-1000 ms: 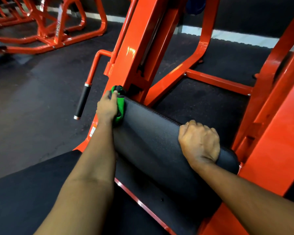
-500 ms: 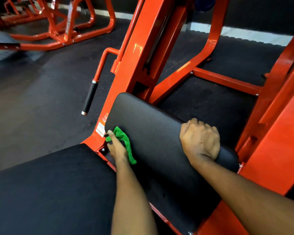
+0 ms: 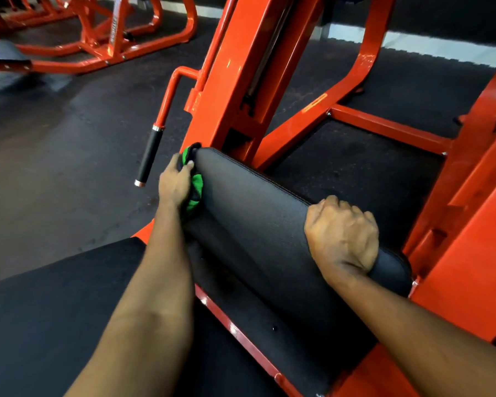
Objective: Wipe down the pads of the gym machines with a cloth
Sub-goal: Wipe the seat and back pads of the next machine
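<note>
- The left hand (image 3: 174,183) holds a green cloth (image 3: 196,188) tight against the left end of the black pad (image 3: 255,224).
- The right hand (image 3: 342,236) curls over the pad's top edge near its right end and grips it.
- The pad sits on an orange machine frame (image 3: 235,70).
- A black handle (image 3: 149,156) hangs just left of the cloth.
</note>
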Tool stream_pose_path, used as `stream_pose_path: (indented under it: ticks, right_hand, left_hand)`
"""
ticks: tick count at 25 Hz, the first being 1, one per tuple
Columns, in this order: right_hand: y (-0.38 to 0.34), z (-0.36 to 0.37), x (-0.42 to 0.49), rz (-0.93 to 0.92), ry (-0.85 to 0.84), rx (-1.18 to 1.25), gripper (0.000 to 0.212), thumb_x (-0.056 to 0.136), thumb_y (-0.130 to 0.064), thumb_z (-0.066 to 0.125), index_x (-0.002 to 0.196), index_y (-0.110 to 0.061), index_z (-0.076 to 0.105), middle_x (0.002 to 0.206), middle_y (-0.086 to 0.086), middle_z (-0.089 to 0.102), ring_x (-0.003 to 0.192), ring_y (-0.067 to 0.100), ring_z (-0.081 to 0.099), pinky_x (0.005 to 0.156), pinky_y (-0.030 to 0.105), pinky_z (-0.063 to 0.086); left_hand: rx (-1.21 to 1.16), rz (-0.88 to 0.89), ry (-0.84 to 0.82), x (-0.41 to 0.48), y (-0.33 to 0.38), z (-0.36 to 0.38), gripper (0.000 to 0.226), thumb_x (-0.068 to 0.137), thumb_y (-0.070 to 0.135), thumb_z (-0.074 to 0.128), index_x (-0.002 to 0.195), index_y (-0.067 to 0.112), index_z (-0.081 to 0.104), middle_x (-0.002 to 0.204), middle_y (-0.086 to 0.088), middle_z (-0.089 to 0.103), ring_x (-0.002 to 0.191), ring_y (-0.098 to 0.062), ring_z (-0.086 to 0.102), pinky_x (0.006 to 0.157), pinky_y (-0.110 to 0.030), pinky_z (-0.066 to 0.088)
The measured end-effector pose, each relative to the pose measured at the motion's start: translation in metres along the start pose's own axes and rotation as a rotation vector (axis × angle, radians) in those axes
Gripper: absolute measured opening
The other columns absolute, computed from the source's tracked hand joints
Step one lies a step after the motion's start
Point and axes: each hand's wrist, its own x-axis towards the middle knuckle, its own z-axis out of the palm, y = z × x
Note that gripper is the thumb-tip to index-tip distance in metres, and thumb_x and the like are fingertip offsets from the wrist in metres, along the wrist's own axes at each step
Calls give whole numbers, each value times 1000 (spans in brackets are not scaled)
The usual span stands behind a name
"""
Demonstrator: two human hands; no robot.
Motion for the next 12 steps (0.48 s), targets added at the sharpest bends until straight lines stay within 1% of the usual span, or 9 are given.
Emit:
stream_pose_path:
  ticks: [1,2,3,4,5,6,7,9,12]
  right_hand:
    - [0,0,-1,-2,4,8,41,99,-22,35,73,-8,64,68,11,68,63,29,64,66,38,44]
    - [0,-1,-2,-4,8,13,41,99,-22,35,73,-8,64,68,12,68,63,29,64,66,39,44]
    - [0,-1,-3,-4,14,16,42,99,-23,35,73,-7,64,69,12,68,63,30,64,66,39,44]
    - [-1,-1,-3,-1,19,19,42,99,-23,35,73,-7,64,69,13,68,63,30,64,66,39,44]
    - [-1,0,-3,5,15,20,42,99,-23,35,74,-7,64,69,13,69,63,31,64,66,39,44]
    - [0,0,-3,10,10,21,42,99,-23,35,74,-6,64,69,13,69,63,31,64,67,39,45]
    - [0,0,-3,10,7,24,42,99,-23,35,74,-6,65,69,13,69,64,31,64,67,39,45]
    - [-1,-3,-2,9,7,27,42,98,-23,35,75,-6,65,70,14,69,64,32,65,67,39,45]
    - [-1,-3,-1,19,0,28,41,98,-23,36,75,-6,65,70,14,69,64,32,65,67,39,45]
  left_hand:
    - [14,105,-65,9,11,-4,31,91,37,54,122,37,60,114,-3,68,111,-23,60,98,-38,46]
    - [13,205,-95,11,22,-5,37,92,35,56,127,41,59,120,3,66,115,-15,58,100,-32,43]
    - [24,298,-101,11,30,-2,42,92,31,58,133,41,58,125,7,63,117,-8,53,99,-26,38]
    - [38,347,-87,8,32,5,44,94,29,58,137,39,57,127,9,61,118,-4,50,97,-22,34]
    - [6,323,-42,5,32,12,43,95,31,58,138,37,57,129,8,61,119,-5,50,96,-21,33]
    - [-32,222,2,1,27,16,42,96,37,56,137,36,56,132,6,61,123,-10,51,99,-24,35]
    - [-58,117,48,-1,20,16,43,95,45,52,138,38,54,134,3,61,126,-19,53,103,-30,38]
    - [-8,-16,79,-8,5,13,48,93,55,45,137,38,50,134,-4,60,126,-33,52,106,-44,40]
    - [69,-109,111,-22,0,17,49,93,58,39,136,36,48,131,-8,57,123,-37,48,104,-51,39]
